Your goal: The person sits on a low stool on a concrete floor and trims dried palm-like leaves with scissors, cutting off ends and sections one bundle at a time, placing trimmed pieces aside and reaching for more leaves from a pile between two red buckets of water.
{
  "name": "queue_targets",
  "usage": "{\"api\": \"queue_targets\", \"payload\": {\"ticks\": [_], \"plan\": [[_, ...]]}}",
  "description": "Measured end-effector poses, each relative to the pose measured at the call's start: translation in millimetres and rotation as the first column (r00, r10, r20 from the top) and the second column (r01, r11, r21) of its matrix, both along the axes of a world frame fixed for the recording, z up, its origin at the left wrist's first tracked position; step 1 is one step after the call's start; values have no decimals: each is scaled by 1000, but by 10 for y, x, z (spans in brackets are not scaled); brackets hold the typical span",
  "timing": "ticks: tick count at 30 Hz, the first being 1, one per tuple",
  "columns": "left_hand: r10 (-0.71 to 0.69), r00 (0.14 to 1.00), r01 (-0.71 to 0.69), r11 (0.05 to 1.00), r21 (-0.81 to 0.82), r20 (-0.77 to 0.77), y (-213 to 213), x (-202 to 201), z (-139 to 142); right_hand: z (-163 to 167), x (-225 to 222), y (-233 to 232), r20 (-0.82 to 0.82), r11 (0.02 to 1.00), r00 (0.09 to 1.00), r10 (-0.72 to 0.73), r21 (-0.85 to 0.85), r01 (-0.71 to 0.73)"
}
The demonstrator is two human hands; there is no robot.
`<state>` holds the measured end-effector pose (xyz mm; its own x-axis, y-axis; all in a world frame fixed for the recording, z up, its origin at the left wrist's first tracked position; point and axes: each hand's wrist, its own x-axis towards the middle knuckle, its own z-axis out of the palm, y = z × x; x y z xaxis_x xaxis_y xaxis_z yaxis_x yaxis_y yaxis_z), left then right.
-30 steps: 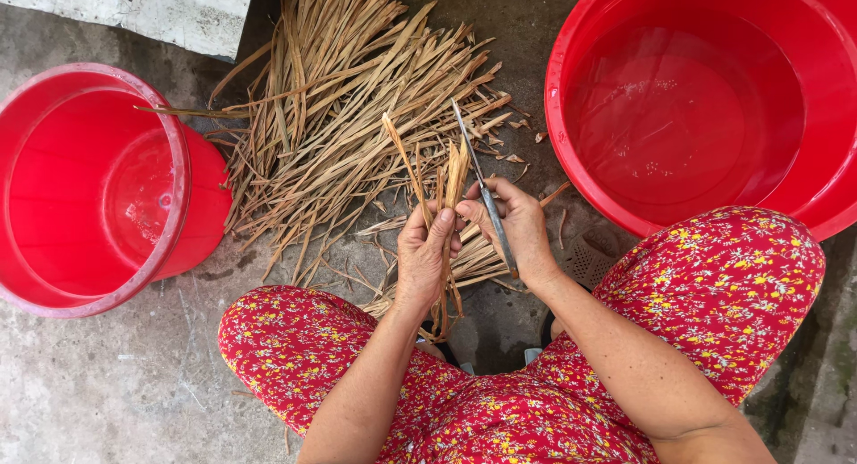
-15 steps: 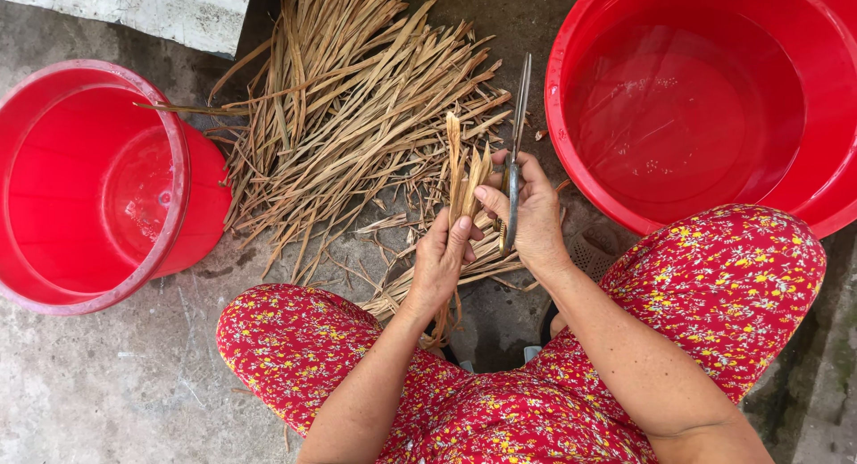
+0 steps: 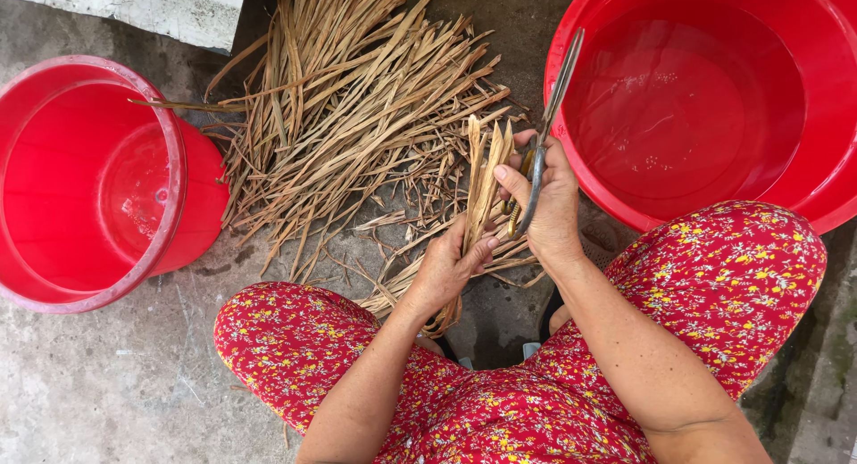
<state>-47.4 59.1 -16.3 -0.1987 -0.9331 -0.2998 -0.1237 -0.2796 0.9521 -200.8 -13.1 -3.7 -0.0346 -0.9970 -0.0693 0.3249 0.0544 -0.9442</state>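
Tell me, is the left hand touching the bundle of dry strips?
Touching: the head view shows the left hand wrapped around the bundle of dry strips.

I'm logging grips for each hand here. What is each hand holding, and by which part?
The left hand grips a small bunch of dried strips around its lower middle. The right hand holds scissors by the handles, blades pointing away.

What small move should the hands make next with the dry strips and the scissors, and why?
Probably bring the scissors back down across the bundle of dry strips. The left hand grips the bundle upright with uneven tips showing, while the right hand holds the scissors with blades closed, pointing up and away over the rim of the red basin.
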Motion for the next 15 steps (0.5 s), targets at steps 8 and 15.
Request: {"api": "queue_targets", "payload": {"ticks": [8,15], "plan": [[374,897,-416,893,-169,-235,-242,369,34,-1,98,77,-75,982,982,171,96,-164],[317,660,-563,809,-169,-681,-247,400,440,-165,518,533,41,833,844,535,139,-535]]}}
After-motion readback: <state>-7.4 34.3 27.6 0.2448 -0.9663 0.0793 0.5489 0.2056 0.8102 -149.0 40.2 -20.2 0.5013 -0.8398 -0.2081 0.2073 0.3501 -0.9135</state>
